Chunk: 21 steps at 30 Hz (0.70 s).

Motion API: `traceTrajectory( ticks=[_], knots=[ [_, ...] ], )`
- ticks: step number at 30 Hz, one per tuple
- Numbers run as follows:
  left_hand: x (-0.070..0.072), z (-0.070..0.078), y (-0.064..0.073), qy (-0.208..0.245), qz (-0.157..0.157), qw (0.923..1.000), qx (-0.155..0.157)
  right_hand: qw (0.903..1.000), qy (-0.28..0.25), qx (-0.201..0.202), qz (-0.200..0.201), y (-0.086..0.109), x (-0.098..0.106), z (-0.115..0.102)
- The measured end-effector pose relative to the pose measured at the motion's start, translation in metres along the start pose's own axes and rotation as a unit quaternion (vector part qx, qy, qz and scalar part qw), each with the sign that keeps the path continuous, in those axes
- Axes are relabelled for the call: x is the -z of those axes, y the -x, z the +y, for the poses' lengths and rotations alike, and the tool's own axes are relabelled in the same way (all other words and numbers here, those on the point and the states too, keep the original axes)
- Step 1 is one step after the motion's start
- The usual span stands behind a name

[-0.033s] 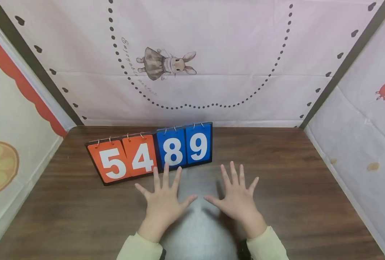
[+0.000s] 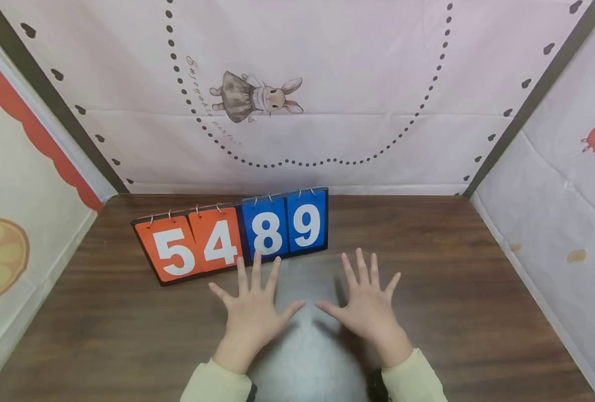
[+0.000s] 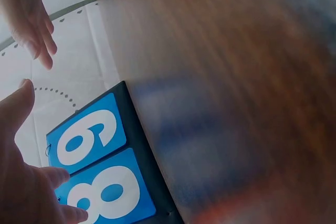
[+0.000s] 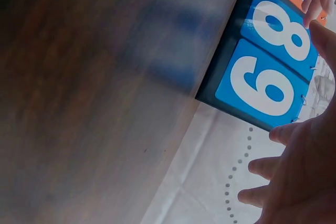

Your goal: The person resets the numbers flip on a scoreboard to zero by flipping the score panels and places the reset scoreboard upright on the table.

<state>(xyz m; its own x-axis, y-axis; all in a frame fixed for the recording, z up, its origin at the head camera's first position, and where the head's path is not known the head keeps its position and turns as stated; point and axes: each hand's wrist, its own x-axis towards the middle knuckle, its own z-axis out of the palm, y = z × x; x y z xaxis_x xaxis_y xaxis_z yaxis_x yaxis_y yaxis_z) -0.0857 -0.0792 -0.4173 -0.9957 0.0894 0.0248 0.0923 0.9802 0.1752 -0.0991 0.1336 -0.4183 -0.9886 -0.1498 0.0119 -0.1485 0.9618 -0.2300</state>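
A flip scoreboard [image 2: 234, 237] stands at the back left of the table, showing 5 and 4 on orange cards and 8 and 9 on blue cards. My left hand [image 2: 252, 312] is spread in front of it, palm down, its fingertips overlapping the board's lower edge in the head view. To the right, my right hand [image 2: 370, 312] is also spread and holds nothing. The thumbs point toward each other with a gap between them. Shadows fall on the table beside both hands. Blue cards [image 3: 86, 135] appear beyond the left fingers in the left wrist view.
The brown wood-grain table [image 2: 453, 268] has a bright reflection in the middle. A pale cloth wall [image 2: 357, 84] with a printed rabbit rises behind it. Printed side walls [image 2: 563, 206] border the left and right edges.
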Motion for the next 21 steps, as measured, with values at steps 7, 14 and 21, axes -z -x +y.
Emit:
traceTrajectory(
  ticks=[7,14,21],
  knots=[
    [0.004,0.0,0.0,0.002,-0.008,0.9999,0.015,1.0,-0.004,0.003,-0.003,-0.001,0.006,-0.003],
    [0.015,-0.005,0.004,0.003,-0.014,0.9996,0.026,0.9999,-0.014,-0.003,-0.01,-0.002,0.01,-0.003],
    [0.049,-0.042,0.007,0.026,0.018,0.9981,0.054,0.9987,-0.05,-0.001,-0.005,-0.012,0.03,-0.001]
  ],
)
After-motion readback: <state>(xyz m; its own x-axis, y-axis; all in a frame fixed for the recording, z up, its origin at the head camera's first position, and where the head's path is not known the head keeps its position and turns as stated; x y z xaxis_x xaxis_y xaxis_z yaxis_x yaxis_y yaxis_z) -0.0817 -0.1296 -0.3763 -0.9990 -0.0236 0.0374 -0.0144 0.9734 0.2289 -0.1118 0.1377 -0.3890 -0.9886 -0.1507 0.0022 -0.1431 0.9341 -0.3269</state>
